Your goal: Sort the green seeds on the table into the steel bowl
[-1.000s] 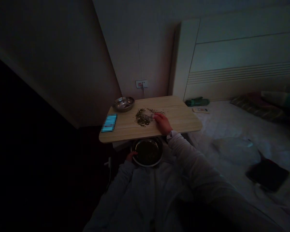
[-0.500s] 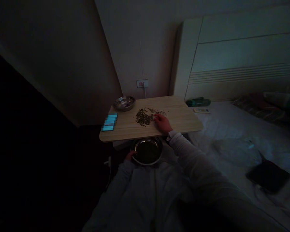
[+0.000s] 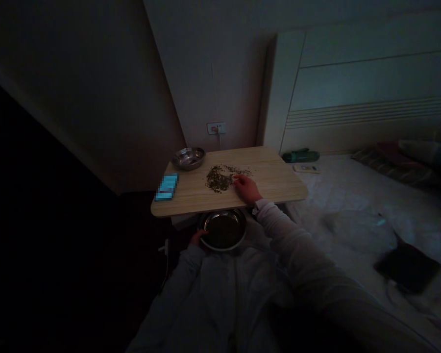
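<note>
Small dark greenish grains (image 3: 219, 180) lie spread on a light wooden table (image 3: 191, 200), thicker on the left and scattered toward the right. At the right edge of this pile, my right hand (image 3: 246, 188) has its fingers bent and drawn together; whatever they pinch is too small to make out. Below the table's front edge, a shiny metal bowl (image 3: 207, 220) rests at my lap with a dark greenish mass inside. My left hand (image 3: 198, 238) grips its left rim. A second metal bowl (image 3: 188, 160) stands at the table's far left corner.
A lit phone (image 3: 166, 187) lies at the table's left edge. Behind is a wall socket (image 3: 216, 128) with a plugged-in cord. On the bed at right are a green bottle (image 3: 300, 156), a pale remote (image 3: 306, 169) and a dark flat object (image 3: 407, 267).
The view has shifted very slightly. My right hand stays by the grains with hardly any movement, and my left hand still holds the bowl.
</note>
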`<state>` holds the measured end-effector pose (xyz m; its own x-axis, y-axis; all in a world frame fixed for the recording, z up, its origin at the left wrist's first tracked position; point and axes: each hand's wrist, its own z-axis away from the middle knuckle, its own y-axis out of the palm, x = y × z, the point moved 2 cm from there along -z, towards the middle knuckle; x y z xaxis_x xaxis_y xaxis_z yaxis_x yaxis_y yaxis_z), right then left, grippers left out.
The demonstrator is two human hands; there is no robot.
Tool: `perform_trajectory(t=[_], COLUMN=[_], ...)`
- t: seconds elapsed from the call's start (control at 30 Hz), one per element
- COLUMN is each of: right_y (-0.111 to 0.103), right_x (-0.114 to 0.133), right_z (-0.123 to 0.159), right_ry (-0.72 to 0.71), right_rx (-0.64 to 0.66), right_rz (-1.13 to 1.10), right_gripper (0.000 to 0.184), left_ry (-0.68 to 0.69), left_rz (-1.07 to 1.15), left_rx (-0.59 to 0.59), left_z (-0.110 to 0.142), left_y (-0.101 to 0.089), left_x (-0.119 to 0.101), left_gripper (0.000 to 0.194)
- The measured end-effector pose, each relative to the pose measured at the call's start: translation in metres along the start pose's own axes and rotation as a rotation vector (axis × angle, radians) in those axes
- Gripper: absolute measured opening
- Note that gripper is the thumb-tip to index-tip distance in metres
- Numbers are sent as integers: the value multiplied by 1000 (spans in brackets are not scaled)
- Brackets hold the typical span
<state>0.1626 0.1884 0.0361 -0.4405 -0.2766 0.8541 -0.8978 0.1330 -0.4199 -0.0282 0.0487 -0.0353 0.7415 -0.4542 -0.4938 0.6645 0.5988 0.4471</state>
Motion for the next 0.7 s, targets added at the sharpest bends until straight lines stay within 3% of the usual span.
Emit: perform_trajectory(t=[0.23,0.47,0.7], right_y=[-1,0,1], right_x=[8,9,4], right_z=[4,5,4], right_ry=[23,59,28], right_rx=[56,105,135], right_rz=[13,-17,-137], right_gripper=[26,27,24], left_ry=[-40,1,-27], left_rz=[-25,-32,-13], left_rx=[12,-16,66], left_z=[-5,-3,-13], left_y=[-4,-2,-8], left_x=[-1,-2,0], left_gripper=[38,30,30])
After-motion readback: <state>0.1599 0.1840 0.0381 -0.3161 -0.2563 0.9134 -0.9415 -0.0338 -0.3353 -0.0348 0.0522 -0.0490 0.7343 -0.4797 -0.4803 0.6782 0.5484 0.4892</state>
